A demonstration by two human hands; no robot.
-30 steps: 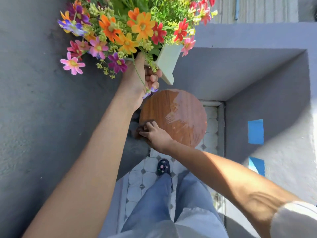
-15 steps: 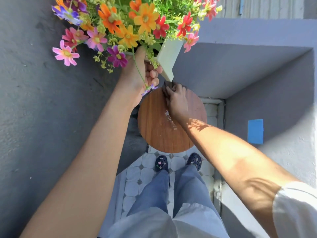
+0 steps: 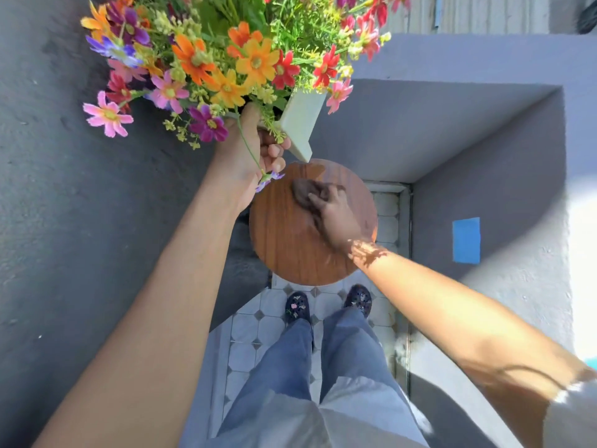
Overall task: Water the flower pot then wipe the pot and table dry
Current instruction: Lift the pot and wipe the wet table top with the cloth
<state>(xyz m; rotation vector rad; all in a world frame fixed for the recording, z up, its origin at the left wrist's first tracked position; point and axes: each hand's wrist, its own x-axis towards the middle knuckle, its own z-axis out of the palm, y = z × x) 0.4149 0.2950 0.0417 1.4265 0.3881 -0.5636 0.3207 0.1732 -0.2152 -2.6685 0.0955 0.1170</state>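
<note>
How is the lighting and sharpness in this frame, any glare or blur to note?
Head view: hard sun on the flowers and both forearms; table in shade with slight sheen at its far edge; right hand and cloth motion-blurred; wide-angle bending at the edges.

Round wooden table [image 3: 290, 247]; dark cloth [image 3: 305, 192] atop

Grey rendered walls [image 3: 452, 130] close in a corner at two o'clock, with a darker rough wall [image 3: 64, 221] along nine o'clock. A blue tape patch [image 3: 466, 240] sits on the wall at three o'clock. At six o'clock, white octagonal floor tiles [image 3: 252, 331] lie under dark patterned shoes [image 3: 296, 307] and blue trousers [image 3: 349, 350].
</note>
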